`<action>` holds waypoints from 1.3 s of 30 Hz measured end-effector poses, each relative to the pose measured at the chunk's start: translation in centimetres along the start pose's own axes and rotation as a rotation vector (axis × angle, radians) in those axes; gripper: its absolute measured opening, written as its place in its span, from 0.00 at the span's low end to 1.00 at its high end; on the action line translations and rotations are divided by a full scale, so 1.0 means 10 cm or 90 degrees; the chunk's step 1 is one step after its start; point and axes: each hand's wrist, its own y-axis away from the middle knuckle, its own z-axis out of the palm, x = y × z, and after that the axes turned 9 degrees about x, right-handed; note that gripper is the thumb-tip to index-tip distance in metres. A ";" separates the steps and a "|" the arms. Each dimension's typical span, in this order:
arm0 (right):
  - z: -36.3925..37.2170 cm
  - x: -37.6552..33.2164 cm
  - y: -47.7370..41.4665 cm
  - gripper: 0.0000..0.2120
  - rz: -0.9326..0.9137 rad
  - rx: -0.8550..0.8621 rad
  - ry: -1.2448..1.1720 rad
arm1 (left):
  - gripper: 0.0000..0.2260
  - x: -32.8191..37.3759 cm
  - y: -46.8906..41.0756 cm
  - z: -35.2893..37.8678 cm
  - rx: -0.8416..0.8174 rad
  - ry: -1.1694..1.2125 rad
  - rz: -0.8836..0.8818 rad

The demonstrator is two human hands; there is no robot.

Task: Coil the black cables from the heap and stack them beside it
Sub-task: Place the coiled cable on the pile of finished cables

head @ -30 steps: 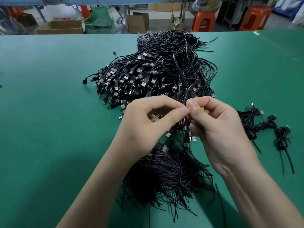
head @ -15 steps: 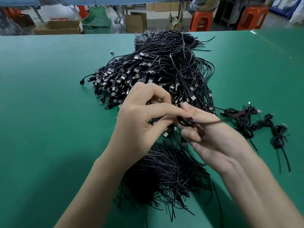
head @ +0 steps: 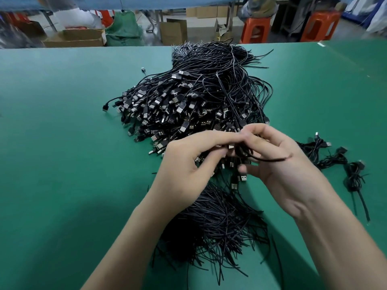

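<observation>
Change: we see the right hand (head: 278,164) with its fingers curled up, where half a second ago they lay straight. The cable's free tail now reaches only across the palm instead of out toward the finished coils.
Left grip: the left hand (head: 188,164) has thumb and forefinger closed on the cable (head: 247,152), and its fingertips meet those of the right hand.
Right grip: the fingers are curled round the small dark loops of the same cable.
Cable: we find it between the two hands, held above the near edge of the heap (head: 199,97), with its tail curving rightward over the right palm.
Heap: it lies mid-surface, with plugs massed on the left and near sides and wires running to the far edge.
Near wire ends (head: 219,222): they fan out on the green surface (head: 62,143) beneath our wrists.
Finished coils (head: 335,160): a few knotted bundles lie in a row on the surface, right of the heap and just beyond the right hand.
Background: orange stools (head: 255,30) and cardboard boxes (head: 73,38) stand past the far edge.
</observation>
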 end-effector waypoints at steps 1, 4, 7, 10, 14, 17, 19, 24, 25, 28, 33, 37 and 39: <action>-0.05 -0.02 -0.04 0.07 0.002 0.002 -0.015 | 0.18 0.01 0.00 0.02 -0.019 0.017 -0.026; -0.24 -0.06 -0.16 0.08 -0.059 0.045 -0.011 | 0.19 0.02 0.03 0.06 -0.089 0.032 -0.045; -0.58 -0.05 -0.30 0.08 -0.185 0.192 0.229 | 0.17 -0.04 -0.02 0.04 -0.081 -0.043 -0.114; -0.95 -0.06 -0.41 0.06 -0.247 0.332 0.541 | 0.13 -0.17 -0.17 0.04 -0.077 -0.183 -0.189; -1.21 -0.05 -0.47 0.11 -0.177 0.357 0.756 | 0.12 -0.38 -0.46 0.16 -0.088 -0.341 -0.260; -1.22 -0.08 -0.44 0.18 -0.090 0.345 0.810 | 0.14 -0.51 -0.61 0.29 -0.128 -0.430 -0.266; -1.16 -0.10 -0.40 0.21 -0.078 0.316 0.807 | 0.14 -0.57 -0.68 0.38 -0.135 -0.477 -0.270; -0.92 -0.10 -0.36 0.18 -0.130 0.214 0.769 | 0.18 -0.67 -0.81 0.55 -0.169 -0.617 -0.248; -0.88 -0.09 -0.35 0.16 -0.144 0.192 0.754 | 0.17 -0.67 -0.80 0.55 -0.177 -0.611 -0.247; -0.75 -0.04 -0.34 0.09 -0.165 0.137 0.623 | 0.16 -0.62 -0.79 0.48 -0.193 -0.490 -0.300; -0.47 0.06 -0.29 0.24 -0.057 0.049 0.347 | 0.14 -0.17 -0.66 0.20 -0.157 -0.179 -0.385; -0.18 0.12 -0.24 0.34 0.085 -0.038 0.135 | 0.13 0.43 -0.40 -0.03 -0.246 0.066 -0.303; -0.09 0.15 -0.19 0.33 0.149 -0.072 0.033 | 0.12 0.66 -0.25 -0.06 -0.327 0.063 -0.259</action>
